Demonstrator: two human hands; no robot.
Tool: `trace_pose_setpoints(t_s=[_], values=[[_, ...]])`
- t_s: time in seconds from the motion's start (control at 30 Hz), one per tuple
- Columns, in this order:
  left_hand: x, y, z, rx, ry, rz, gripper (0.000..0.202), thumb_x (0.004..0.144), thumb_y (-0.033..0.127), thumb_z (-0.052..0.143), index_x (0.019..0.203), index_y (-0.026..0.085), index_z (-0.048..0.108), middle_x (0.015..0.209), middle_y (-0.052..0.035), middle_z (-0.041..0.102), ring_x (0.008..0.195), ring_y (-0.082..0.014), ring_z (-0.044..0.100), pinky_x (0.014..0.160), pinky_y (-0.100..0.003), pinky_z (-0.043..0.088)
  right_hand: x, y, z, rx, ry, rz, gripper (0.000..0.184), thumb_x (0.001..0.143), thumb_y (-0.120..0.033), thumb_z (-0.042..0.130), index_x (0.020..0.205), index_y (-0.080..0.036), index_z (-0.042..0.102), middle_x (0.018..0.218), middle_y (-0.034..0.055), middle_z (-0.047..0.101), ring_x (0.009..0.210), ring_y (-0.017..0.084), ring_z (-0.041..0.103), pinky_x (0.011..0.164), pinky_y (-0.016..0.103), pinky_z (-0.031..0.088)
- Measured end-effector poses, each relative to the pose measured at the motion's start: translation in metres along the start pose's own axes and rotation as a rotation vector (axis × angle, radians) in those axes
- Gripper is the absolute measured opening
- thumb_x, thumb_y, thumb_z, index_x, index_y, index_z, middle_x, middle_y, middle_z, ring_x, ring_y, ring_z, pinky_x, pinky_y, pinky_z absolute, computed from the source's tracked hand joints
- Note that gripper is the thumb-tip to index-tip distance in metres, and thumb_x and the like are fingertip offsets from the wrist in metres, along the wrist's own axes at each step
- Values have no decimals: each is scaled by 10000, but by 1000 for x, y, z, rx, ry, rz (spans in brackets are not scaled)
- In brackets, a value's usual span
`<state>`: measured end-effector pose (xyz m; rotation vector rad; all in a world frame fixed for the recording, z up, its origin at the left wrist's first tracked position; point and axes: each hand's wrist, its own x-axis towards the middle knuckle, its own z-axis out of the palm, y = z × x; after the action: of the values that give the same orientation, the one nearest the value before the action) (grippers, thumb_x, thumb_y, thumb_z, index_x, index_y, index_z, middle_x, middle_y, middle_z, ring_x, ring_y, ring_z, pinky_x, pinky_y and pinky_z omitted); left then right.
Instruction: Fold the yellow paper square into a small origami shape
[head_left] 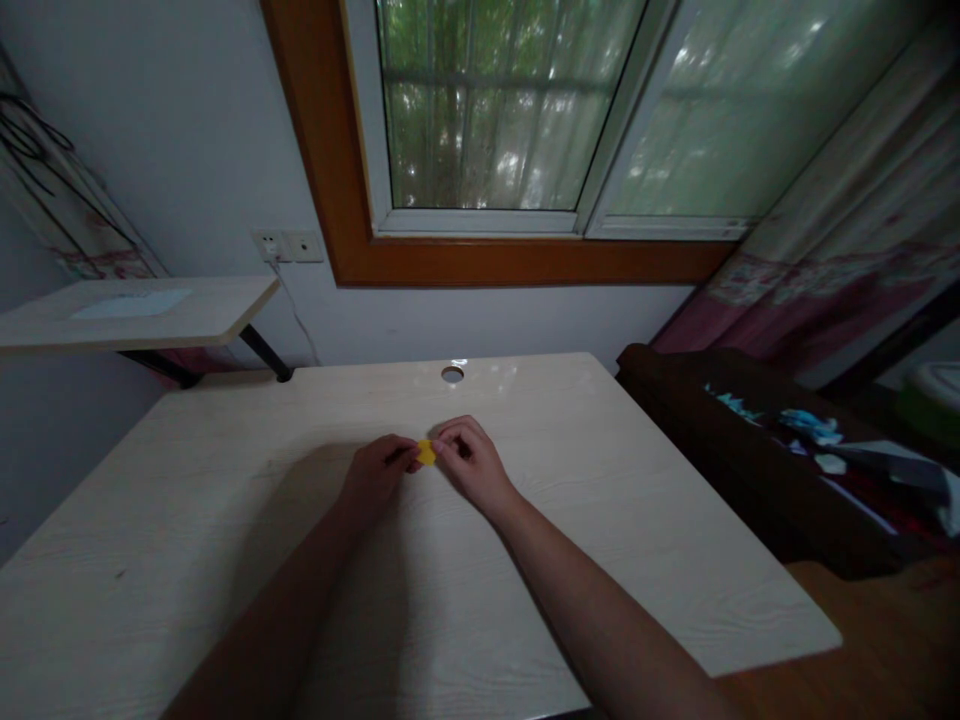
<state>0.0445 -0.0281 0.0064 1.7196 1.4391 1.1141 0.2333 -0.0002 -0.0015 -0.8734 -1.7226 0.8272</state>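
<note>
A small, flat yellow piece (426, 453), possibly paper, is pinched between my two hands over the middle of the pale wood-grain desk (645, 520). My left hand (379, 468) grips its left side between thumb and fingertips. On the opposite side, my right hand (474, 462) has thumb and index finger closed on its right edge, the other fingers curled. Fingertips cover part of the piece, so its full outline is hidden. Both hands are low, close to the desktop.
A round cable hole (452, 374) lies near the desk's back edge. At the left, a raised shelf (217, 300) on black legs carries a pale sheet (133, 303). A wall socket (287, 246) and window stand behind. Dark brown furniture (675, 400) with various items borders the right.
</note>
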Motion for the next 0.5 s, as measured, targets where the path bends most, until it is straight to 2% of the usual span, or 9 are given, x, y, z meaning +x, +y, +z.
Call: trace_pose_setpoints(t_s=[0.13, 0.27, 0.5], values=[[-1, 2, 0, -1, -33, -18, 186, 850, 332, 578, 883, 191, 694, 733, -11, 717, 683, -156, 671, 690, -263, 518, -1, 1, 0, -13, -57, 73, 151, 882, -340, 606, 891, -193, 640, 785, 11, 591, 631, 124, 494, 600, 242, 408], [-1, 3, 1, 0, -48, -23, 207, 857, 347, 564, 895, 195, 698, 746, -17, 720, 695, -168, 675, 701, -279, 521, -1, 3, 1, -20, -82, 90, 167, 889, -345, 593, 926, -194, 655, 812, 20, 621, 652, 130, 511, 605, 242, 414], [0, -1, 2, 43, -53, 12, 208, 861, 353, 558, 900, 209, 704, 759, -13, 725, 701, -165, 680, 718, -282, 525, 1, 4, 0, -61, -95, 44, 115, 869, -304, 623, 860, -199, 669, 777, 16, 607, 680, 139, 523, 628, 249, 414]])
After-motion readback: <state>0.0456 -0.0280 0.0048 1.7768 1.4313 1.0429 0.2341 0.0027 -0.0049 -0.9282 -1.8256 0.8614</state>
